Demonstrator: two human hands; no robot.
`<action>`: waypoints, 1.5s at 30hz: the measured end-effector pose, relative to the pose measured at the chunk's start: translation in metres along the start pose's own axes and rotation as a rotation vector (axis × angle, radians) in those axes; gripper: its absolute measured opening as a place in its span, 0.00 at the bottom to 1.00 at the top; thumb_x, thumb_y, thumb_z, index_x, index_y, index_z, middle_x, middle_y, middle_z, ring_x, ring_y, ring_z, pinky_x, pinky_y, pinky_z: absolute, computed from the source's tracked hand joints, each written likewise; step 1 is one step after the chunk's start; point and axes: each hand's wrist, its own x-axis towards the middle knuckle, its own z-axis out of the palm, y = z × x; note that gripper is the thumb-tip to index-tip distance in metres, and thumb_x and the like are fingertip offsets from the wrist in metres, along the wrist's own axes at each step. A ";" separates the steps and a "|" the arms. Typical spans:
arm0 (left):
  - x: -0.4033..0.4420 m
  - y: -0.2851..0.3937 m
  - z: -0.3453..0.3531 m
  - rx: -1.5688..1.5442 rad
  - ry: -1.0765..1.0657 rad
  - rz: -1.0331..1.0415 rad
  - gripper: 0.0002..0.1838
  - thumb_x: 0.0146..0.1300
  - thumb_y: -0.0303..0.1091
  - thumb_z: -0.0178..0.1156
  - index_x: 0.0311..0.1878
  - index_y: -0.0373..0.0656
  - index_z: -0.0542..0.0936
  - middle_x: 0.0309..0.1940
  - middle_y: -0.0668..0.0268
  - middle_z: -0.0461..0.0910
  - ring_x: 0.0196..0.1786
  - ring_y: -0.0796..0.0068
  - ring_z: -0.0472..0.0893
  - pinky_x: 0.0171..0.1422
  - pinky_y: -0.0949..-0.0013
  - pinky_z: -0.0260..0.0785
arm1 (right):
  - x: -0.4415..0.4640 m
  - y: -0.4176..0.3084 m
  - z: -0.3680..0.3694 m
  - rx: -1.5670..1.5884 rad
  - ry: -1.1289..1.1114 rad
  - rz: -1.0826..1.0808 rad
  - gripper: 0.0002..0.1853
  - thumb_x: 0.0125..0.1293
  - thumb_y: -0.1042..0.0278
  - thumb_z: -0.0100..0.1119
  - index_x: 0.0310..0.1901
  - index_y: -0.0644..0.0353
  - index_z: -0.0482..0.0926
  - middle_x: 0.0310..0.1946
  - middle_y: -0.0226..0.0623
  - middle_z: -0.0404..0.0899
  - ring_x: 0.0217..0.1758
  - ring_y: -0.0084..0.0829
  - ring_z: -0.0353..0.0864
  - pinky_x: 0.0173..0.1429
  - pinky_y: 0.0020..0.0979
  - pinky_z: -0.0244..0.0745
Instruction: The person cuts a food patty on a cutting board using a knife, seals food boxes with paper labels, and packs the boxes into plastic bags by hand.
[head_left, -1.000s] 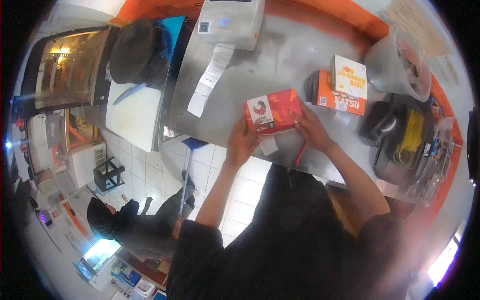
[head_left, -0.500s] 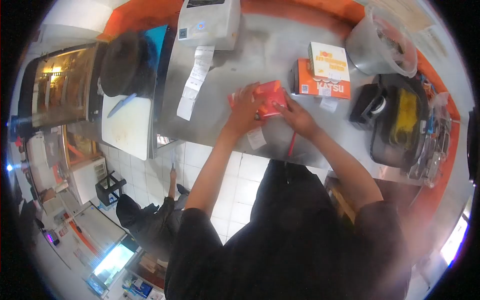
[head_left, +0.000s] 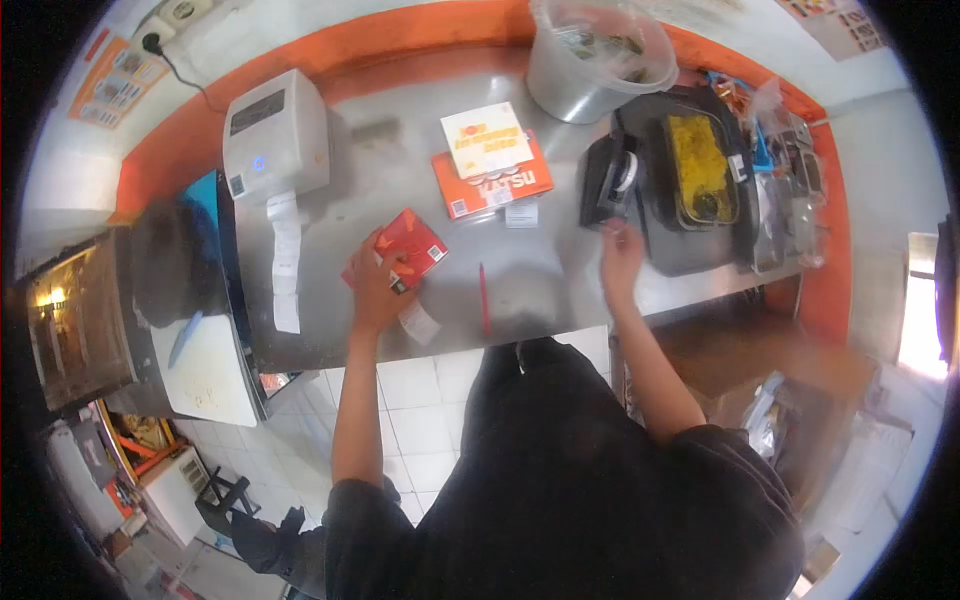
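Observation:
My left hand [head_left: 380,285] is wrapped over the near left part of a small red box [head_left: 418,243], which lies on the metal counter. A paper receipt [head_left: 419,324] sticks out beside that hand toward the counter's front edge. My right hand [head_left: 622,262] is at the near end of a black tape dispenser [head_left: 604,185] with a pale roll in it. Its fingertips are drawn together there, and whatever they pinch is too small to make out. Between my hands a red pen [head_left: 484,298] lies on the counter.
An orange box [head_left: 520,180] with a white box [head_left: 486,138] on top stands farther back. A label printer [head_left: 275,135] trails a paper strip [head_left: 286,262] at left. A clear bucket [head_left: 590,75], a black case [head_left: 665,225] and a yellow-topped container [head_left: 697,160] stand at right.
My right hand has left the red box and moved right to the tape dispenser. My left hand stays on the box. The view has swung to the right.

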 end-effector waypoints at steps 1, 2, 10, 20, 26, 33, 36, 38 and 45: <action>0.000 -0.003 0.002 -0.004 -0.005 -0.015 0.27 0.39 0.37 0.79 0.47 0.54 0.81 0.75 0.60 0.60 0.76 0.50 0.58 0.77 0.45 0.46 | 0.020 0.038 0.001 0.035 0.135 -0.021 0.12 0.69 0.62 0.64 0.48 0.58 0.84 0.35 0.32 0.73 0.35 0.26 0.71 0.43 0.29 0.70; 0.001 -0.004 0.003 -0.004 -0.007 -0.032 0.28 0.37 0.36 0.80 0.46 0.54 0.81 0.75 0.62 0.60 0.76 0.50 0.57 0.77 0.46 0.45 | 0.038 0.059 -0.001 0.025 0.129 0.026 0.14 0.71 0.57 0.63 0.48 0.60 0.84 0.32 0.30 0.72 0.33 0.26 0.70 0.41 0.30 0.69; 0.006 0.003 -0.003 -0.027 -0.006 -0.052 0.27 0.35 0.33 0.79 0.44 0.51 0.83 0.73 0.57 0.63 0.75 0.49 0.61 0.77 0.46 0.47 | 0.029 0.069 -0.001 0.894 -0.197 0.441 0.15 0.72 0.61 0.62 0.52 0.65 0.80 0.47 0.36 0.81 0.45 0.30 0.80 0.51 0.31 0.76; -0.002 -0.004 0.004 -0.024 0.056 -0.055 0.29 0.35 0.41 0.80 0.46 0.52 0.84 0.74 0.60 0.62 0.75 0.52 0.60 0.78 0.45 0.46 | 0.002 0.072 0.006 0.078 0.059 -0.047 0.15 0.71 0.62 0.65 0.34 0.68 0.79 0.39 0.40 0.76 0.44 0.31 0.77 0.50 0.34 0.72; -0.006 -0.001 0.013 -0.004 0.154 -0.127 0.24 0.41 0.39 0.78 0.44 0.50 0.83 0.74 0.59 0.62 0.77 0.52 0.59 0.80 0.40 0.42 | 0.005 0.162 -0.006 -0.062 -0.500 -0.063 0.09 0.66 0.71 0.62 0.42 0.67 0.85 0.31 0.37 0.85 0.31 0.28 0.84 0.36 0.33 0.79; -0.007 -0.002 0.014 -0.012 0.095 -0.155 0.24 0.46 0.39 0.75 0.48 0.53 0.78 0.77 0.57 0.56 0.81 0.50 0.52 0.80 0.28 0.27 | -0.099 -0.078 0.132 0.283 -1.060 0.277 0.11 0.69 0.61 0.65 0.38 0.62 0.84 0.23 0.25 0.75 0.23 0.18 0.71 0.26 0.25 0.65; -0.008 -0.004 0.015 -0.006 0.110 -0.134 0.27 0.47 0.40 0.75 0.51 0.53 0.76 0.78 0.56 0.54 0.81 0.50 0.51 0.79 0.26 0.24 | -0.109 -0.086 0.189 0.192 -0.998 0.075 0.14 0.66 0.59 0.67 0.32 0.63 0.85 0.18 0.26 0.75 0.20 0.19 0.71 0.25 0.28 0.65; -0.009 -0.001 0.014 -0.010 0.139 -0.097 0.32 0.45 0.40 0.75 0.56 0.48 0.75 0.76 0.54 0.55 0.80 0.48 0.52 0.78 0.24 0.28 | -0.117 -0.095 0.195 0.101 -0.893 -0.088 0.16 0.64 0.58 0.68 0.28 0.64 0.85 0.16 0.28 0.75 0.18 0.20 0.71 0.25 0.31 0.66; -0.010 -0.004 0.020 0.041 0.137 -0.098 0.34 0.43 0.38 0.74 0.57 0.49 0.74 0.76 0.53 0.56 0.80 0.48 0.52 0.78 0.24 0.28 | -0.111 -0.058 0.209 -0.114 -0.749 -0.342 0.21 0.61 0.53 0.70 0.24 0.67 0.85 0.17 0.45 0.81 0.20 0.32 0.81 0.30 0.37 0.73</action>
